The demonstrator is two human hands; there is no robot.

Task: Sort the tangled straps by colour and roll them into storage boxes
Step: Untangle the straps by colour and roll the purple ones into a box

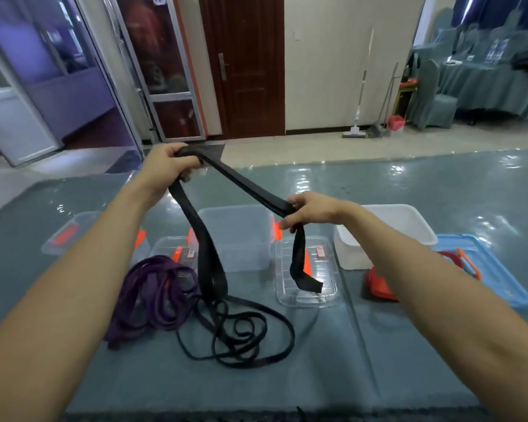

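A long black strap [244,184] stretches taut between my two hands above the table. My left hand [165,169] grips it high up at the left, and from there it drops into loose loops on the table. Lower and to the right, my right hand [310,213] holds it, with the short free end [301,269] dangling down. A bundle of purple strap [156,296] lies on the table beside the black loops. A red strap [378,287] lies partly hidden behind my right forearm.
A clear storage box [241,257] stands in the middle, a white box [409,220] to its right and another clear box [73,233] at the left. Clear lids [326,287] and a blue lid [494,275] lie flat on the grey-blue table.
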